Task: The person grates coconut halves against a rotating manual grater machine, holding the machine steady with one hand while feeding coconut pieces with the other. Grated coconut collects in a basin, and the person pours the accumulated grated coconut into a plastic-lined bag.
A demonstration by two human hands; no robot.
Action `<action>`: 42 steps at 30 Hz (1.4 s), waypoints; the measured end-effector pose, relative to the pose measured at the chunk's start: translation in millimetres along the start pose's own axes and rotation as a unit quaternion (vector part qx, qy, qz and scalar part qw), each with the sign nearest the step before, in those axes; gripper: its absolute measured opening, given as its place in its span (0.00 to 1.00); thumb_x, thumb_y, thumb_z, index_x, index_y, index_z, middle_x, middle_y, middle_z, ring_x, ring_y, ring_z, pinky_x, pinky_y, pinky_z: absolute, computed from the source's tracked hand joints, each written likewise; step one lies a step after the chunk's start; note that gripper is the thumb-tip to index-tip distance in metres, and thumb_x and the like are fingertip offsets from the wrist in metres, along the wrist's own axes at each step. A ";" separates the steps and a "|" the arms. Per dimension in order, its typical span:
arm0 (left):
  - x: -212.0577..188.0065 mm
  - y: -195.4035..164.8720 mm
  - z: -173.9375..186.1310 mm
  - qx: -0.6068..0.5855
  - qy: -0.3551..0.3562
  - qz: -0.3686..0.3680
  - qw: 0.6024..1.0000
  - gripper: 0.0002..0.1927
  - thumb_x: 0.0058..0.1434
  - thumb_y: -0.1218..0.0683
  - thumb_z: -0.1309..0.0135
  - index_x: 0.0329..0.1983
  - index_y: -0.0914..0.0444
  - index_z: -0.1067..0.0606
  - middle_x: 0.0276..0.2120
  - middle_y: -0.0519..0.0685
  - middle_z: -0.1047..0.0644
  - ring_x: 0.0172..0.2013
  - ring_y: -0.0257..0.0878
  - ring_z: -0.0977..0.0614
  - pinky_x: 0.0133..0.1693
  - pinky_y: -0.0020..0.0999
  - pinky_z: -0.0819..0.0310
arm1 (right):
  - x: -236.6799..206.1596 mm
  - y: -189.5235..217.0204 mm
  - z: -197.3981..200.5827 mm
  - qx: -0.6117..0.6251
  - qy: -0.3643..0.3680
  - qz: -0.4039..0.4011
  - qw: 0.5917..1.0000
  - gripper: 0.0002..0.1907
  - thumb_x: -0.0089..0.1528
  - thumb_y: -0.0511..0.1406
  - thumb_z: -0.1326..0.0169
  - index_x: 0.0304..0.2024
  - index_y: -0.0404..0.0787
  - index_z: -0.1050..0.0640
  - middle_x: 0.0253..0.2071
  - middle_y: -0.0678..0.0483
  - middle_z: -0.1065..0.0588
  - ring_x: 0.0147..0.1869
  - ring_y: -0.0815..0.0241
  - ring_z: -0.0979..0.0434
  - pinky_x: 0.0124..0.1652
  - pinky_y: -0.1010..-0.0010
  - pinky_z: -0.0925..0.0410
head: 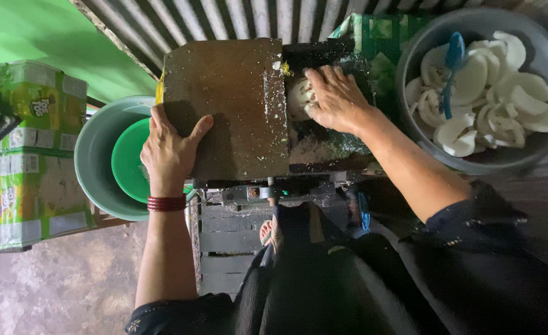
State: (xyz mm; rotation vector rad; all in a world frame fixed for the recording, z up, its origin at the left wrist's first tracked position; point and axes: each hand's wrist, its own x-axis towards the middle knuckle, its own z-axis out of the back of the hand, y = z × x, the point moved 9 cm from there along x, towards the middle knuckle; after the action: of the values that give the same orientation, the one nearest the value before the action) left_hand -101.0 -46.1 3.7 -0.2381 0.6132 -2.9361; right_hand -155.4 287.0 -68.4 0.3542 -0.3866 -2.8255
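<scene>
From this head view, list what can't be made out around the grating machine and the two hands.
- Piece of coconut under the right hand: mostly covered by the fingers; its shape is unclear.
- Machine opening below that hand: dark, the inside is not visible.
- Green bowl: partly hidden by the left hand and the machine cover.
- Blue-handled tool in the grey basin: its end is buried among coconut pieces.
- Basin's right side: cut off by the frame.
</scene>
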 end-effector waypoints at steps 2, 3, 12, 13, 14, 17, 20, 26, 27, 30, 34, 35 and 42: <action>-0.3 -1.3 -0.6 0.002 0.004 0.000 1.000 0.48 0.57 0.23 0.42 0.62 0.65 0.38 0.49 0.63 0.24 0.47 0.64 0.20 0.45 0.56 0.27 | 3.3 2.1 -0.8 -0.037 -0.014 0.012 0.999 0.40 0.61 0.44 0.45 0.71 0.36 0.42 0.66 0.37 0.37 0.71 0.38 0.40 0.63 0.41 0.42; -0.2 -2.4 0.2 0.003 0.001 -0.005 1.000 0.49 0.57 0.23 0.42 0.61 0.65 0.38 0.50 0.63 0.24 0.47 0.65 0.20 0.45 0.56 0.27 | 4.5 4.1 -1.0 -0.055 -0.023 0.019 0.998 0.40 0.61 0.44 0.44 0.70 0.35 0.41 0.65 0.36 0.37 0.71 0.37 0.41 0.62 0.40 0.42; 1.9 -2.3 -1.8 0.007 0.004 -0.005 1.000 0.49 0.58 0.23 0.42 0.60 0.67 0.38 0.50 0.64 0.24 0.47 0.65 0.20 0.45 0.56 0.26 | 2.2 19.3 -5.3 -0.121 0.007 0.031 0.992 0.34 0.57 0.37 0.47 0.64 0.30 0.37 0.65 0.34 0.36 0.70 0.39 0.40 0.59 0.43 0.42; 1.7 -2.5 -1.2 0.008 0.001 -0.005 1.000 0.49 0.57 0.23 0.42 0.60 0.67 0.38 0.50 0.64 0.24 0.47 0.65 0.20 0.45 0.55 0.26 | 0.8 20.7 -4.8 -0.116 0.013 0.026 0.993 0.34 0.56 0.37 0.47 0.64 0.30 0.36 0.65 0.35 0.36 0.70 0.39 0.40 0.59 0.44 0.42; 2.0 -2.3 -1.4 0.008 0.003 -0.003 1.000 0.49 0.57 0.24 0.42 0.60 0.67 0.38 0.50 0.64 0.24 0.47 0.65 0.20 0.45 0.55 0.26 | -0.3 22.4 -4.4 -0.111 0.020 0.022 0.993 0.34 0.56 0.37 0.48 0.63 0.30 0.36 0.65 0.36 0.36 0.71 0.40 0.40 0.60 0.45 0.41; 1.4 -3.4 -1.1 0.009 0.004 -0.006 1.000 0.49 0.58 0.24 0.43 0.61 0.67 0.38 0.51 0.64 0.24 0.47 0.65 0.20 0.45 0.55 0.26 | -6.3 29.4 -3.6 -0.112 0.032 0.019 0.993 0.34 0.55 0.37 0.48 0.62 0.29 0.35 0.64 0.38 0.35 0.71 0.41 0.40 0.60 0.46 0.41; 1.8 -5.1 -0.1 0.009 -0.002 -0.013 1.000 0.49 0.58 0.24 0.43 0.61 0.68 0.38 0.51 0.65 0.24 0.47 0.64 0.20 0.45 0.55 0.26 | -10.8 34.8 -3.9 -0.122 0.029 0.027 0.992 0.34 0.54 0.37 0.48 0.61 0.28 0.34 0.65 0.37 0.36 0.72 0.41 0.40 0.61 0.46 0.41; 4.0 -4.9 -2.0 0.020 0.007 -0.011 1.000 0.48 0.58 0.23 0.44 0.59 0.68 0.38 0.49 0.65 0.24 0.46 0.64 0.19 0.43 0.55 0.26 | -11.6 40.6 -23.1 -0.127 0.014 0.048 0.991 0.36 0.55 0.35 0.51 0.64 0.25 0.38 0.69 0.30 0.43 0.75 0.31 0.49 0.64 0.39 0.47; 4.3 -4.9 -2.0 0.021 0.006 -0.011 1.000 0.48 0.58 0.23 0.44 0.59 0.67 0.37 0.49 0.65 0.24 0.46 0.64 0.19 0.43 0.55 0.26 | -11.8 41.6 -28.7 -0.116 0.017 0.049 0.992 0.37 0.55 0.34 0.52 0.65 0.25 0.39 0.70 0.29 0.45 0.75 0.28 0.51 0.64 0.37 0.49; 5.0 -4.4 -2.8 0.026 0.011 -0.007 1.000 0.48 0.58 0.23 0.44 0.57 0.68 0.38 0.49 0.65 0.24 0.45 0.64 0.19 0.42 0.55 0.25 | -11.0 42.2 -37.5 -0.131 0.016 0.041 0.990 0.38 0.56 0.33 0.53 0.68 0.23 0.42 0.72 0.27 0.48 0.75 0.26 0.52 0.65 0.37 0.50; 3.1 -6.0 -1.0 0.013 0.003 -0.015 1.000 0.47 0.59 0.23 0.43 0.57 0.67 0.37 0.48 0.64 0.24 0.46 0.64 0.19 0.43 0.56 0.26 | -8.6 34.4 -39.8 -0.172 0.087 0.043 0.980 0.38 0.58 0.35 0.51 0.67 0.21 0.43 0.74 0.27 0.51 0.78 0.29 0.54 0.70 0.39 0.54; 2.5 -5.8 -1.0 0.010 0.006 -0.017 1.000 0.47 0.59 0.24 0.43 0.57 0.67 0.37 0.49 0.64 0.24 0.45 0.64 0.19 0.43 0.56 0.26 | -5.8 31.4 -35.7 -0.139 0.104 0.047 0.984 0.41 0.57 0.35 0.50 0.68 0.23 0.46 0.73 0.27 0.54 0.77 0.29 0.57 0.69 0.38 0.57; -0.2 -5.8 0.7 -0.003 -0.003 -0.024 1.000 0.47 0.60 0.24 0.44 0.60 0.67 0.37 0.49 0.64 0.24 0.46 0.64 0.19 0.44 0.55 0.26 | -16.0 29.3 -28.6 -0.112 0.094 0.040 0.989 0.41 0.58 0.34 0.52 0.71 0.27 0.47 0.76 0.31 0.51 0.81 0.36 0.56 0.72 0.36 0.58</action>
State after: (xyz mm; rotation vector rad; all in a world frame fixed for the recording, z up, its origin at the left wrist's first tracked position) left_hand -101.2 -41.1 6.6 -0.2656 0.6252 -2.9780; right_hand -125.9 258.0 -83.3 0.5381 -0.0427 -2.6921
